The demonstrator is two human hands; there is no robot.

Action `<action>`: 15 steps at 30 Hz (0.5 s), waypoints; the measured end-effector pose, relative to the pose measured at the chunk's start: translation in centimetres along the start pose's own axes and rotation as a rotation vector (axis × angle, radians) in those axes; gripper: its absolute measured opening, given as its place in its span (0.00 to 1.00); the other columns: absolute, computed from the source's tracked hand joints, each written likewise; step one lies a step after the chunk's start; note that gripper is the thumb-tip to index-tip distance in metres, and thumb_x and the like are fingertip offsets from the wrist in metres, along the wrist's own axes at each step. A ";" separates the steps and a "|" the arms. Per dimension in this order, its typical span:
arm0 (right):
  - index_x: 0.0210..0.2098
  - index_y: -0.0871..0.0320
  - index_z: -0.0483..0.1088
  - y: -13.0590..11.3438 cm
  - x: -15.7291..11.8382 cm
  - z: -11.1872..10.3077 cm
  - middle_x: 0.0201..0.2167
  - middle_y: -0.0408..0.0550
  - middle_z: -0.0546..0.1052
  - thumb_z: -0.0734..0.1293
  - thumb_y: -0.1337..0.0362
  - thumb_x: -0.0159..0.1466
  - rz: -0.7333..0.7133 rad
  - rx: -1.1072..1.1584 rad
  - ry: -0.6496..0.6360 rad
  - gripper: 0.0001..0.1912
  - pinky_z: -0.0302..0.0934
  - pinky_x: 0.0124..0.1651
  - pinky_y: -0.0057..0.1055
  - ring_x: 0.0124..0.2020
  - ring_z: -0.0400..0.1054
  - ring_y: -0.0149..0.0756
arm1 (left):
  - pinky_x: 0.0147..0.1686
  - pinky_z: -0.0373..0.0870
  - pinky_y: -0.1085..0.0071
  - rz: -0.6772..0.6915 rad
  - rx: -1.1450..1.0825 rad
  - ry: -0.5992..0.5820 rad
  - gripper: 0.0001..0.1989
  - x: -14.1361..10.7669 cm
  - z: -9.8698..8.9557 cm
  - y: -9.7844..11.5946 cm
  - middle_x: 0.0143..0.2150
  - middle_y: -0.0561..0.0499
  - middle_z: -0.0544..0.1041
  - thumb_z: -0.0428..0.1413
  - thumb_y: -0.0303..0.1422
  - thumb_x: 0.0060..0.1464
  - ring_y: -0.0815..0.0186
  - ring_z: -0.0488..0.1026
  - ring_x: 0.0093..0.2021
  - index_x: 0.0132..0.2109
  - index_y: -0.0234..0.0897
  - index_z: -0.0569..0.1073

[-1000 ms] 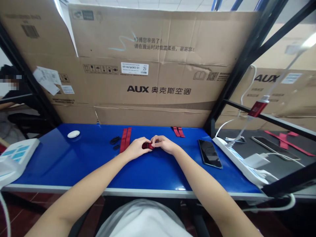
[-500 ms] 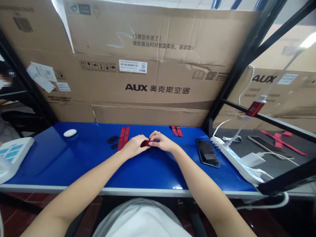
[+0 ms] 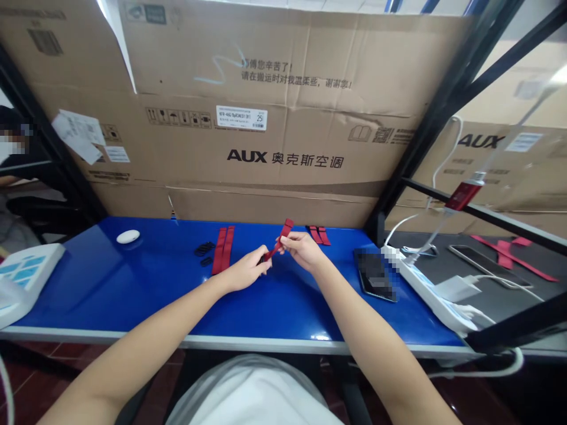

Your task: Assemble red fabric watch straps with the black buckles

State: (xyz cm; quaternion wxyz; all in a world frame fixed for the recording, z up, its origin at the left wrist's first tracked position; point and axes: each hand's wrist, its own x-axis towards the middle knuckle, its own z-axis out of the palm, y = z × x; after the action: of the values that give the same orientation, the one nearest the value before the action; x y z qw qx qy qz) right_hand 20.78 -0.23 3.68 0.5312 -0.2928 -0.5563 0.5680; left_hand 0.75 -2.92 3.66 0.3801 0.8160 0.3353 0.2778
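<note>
Above the middle of the blue table, a red strap (image 3: 287, 228) is stretched between my two hands. My left hand (image 3: 248, 268) pinches its lower end, where a small dark piece shows between the fingers; its shape is mostly hidden. My right hand (image 3: 301, 248) grips the strap higher up, and the free end sticks up past the fingers. Left of my left hand, two red straps (image 3: 222, 248) lie side by side. Several black buckles (image 3: 205, 248) are grouped beside them. Behind my right hand lie shorter red straps with black parts (image 3: 319, 235).
A phone (image 3: 375, 275) and a white power strip (image 3: 432, 292) lie on the right. A white oval object (image 3: 128, 236) sits at the left rear, a white device (image 3: 31, 280) at the left edge. Cardboard (image 3: 283, 189) walls off the back; a black frame post (image 3: 416, 147) stands right.
My right hand has moved slightly right and pulled the red strap out, so its end now stands up. My left hand stays near its place, still pinching the other end.
</note>
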 end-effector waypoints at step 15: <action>0.31 0.59 0.73 0.1 0.6 -1.4 0.16 0.37 0.69 0.77 0.59 0.51 0.181 0.318 0.155 0.13 0.47 0.14 0.20 0.14 0.57 0.21 | 0.18 0.44 0.76 -0.303 -0.523 -0.005 0.07 -0.1 -3.2 -2.7 0.22 0.59 0.55 0.50 0.35 0.56 0.76 0.48 0.16 0.32 0.36 0.65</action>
State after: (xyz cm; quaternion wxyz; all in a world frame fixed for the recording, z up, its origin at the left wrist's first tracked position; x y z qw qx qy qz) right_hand 21.93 0.77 3.47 0.5587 -0.2970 -0.3883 0.6700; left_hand -2.46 -0.30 3.21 0.6152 0.6319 0.3695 0.2928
